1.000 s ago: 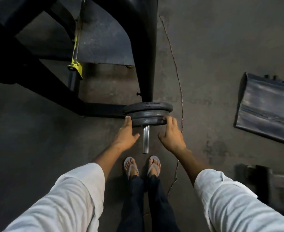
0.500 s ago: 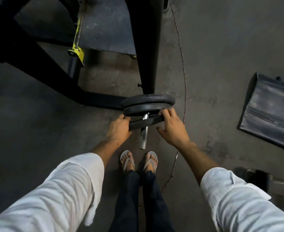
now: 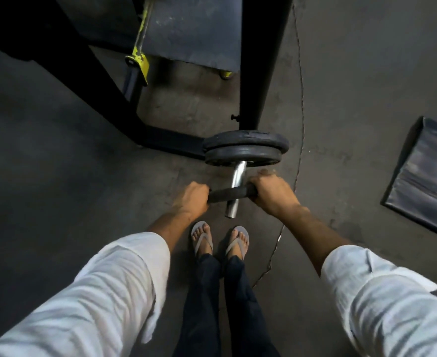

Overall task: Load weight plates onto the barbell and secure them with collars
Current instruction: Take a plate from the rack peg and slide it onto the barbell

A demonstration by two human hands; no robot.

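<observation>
Barbell is the thing I am working around, its chrome sleeve running from frame centre down toward my feet, the bare end pointing at my sandals. Largest in view is the dark rack frame filling the upper half of the frame, with a yellow fitting at upper centre-left and a dark mat lying at the right edge. The floor is carrying all of it. Next down in size, two weight plates are sitting pressed together on the sleeve at centre, just below the rack upright. Nearer me, a third plate is riding on the sleeve well apart from those two, seen edge-on. My left hand is gripping its left rim and my right hand is gripping its right rim, fingers curled over the edge. I judge the two-sided hold is keeping the bore square to the sleeve so it slides without binding. I am seeing no collar anywhere, so securing is not yet done.
</observation>
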